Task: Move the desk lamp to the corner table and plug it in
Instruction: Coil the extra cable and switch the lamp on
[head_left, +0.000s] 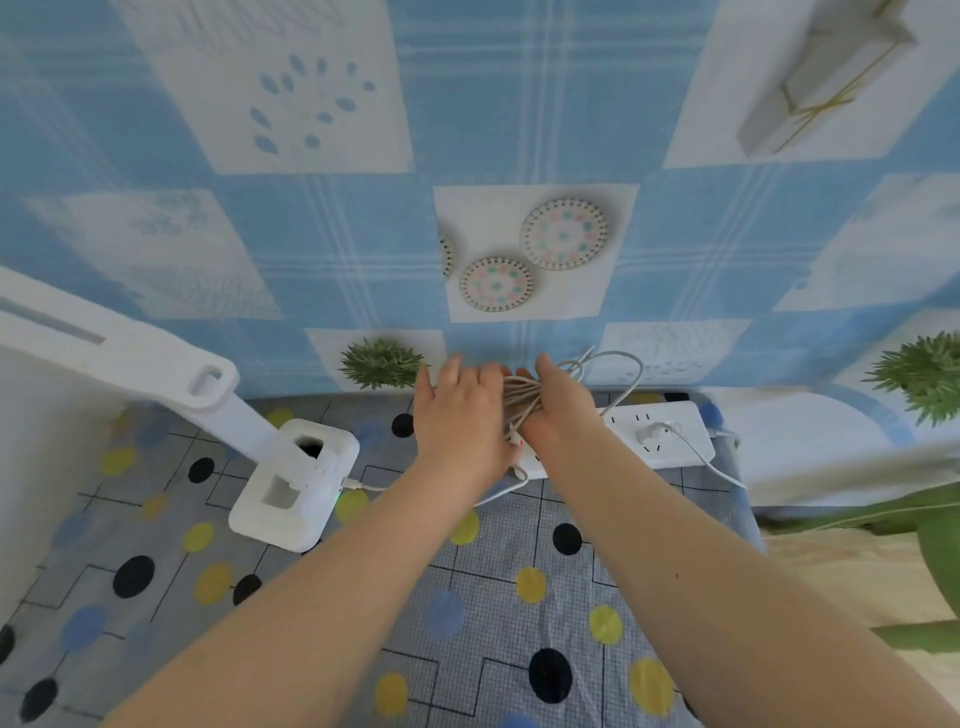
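Already the white plastic desk lamp (291, 483) stands on the table under its grey cloth with black, yellow and blue dots (467, 597), near the left wall, its boxy base upright and its flat arm leaning up and off to the left. A thin white cord leaves the base's right side and runs under the forearms toward the hands. A small green glow shows low on the base, so it may have power, though that is only a guess.

The slack is gathered as a bundle of white cable loops (524, 397) between the hands, just above the white power strip (660, 431) at the wall, likely to tidy excess length. The right hand (561, 410) has its grip curled round the bundle, loose loops spilling above it. The left hand (460, 410) lies against the loops with fingers fairly straight; whether it pinches any strand is hidden. One white plug already sits in the strip, right of the hands.

Behind is blue-and-white patterned wallpaper (311, 234).
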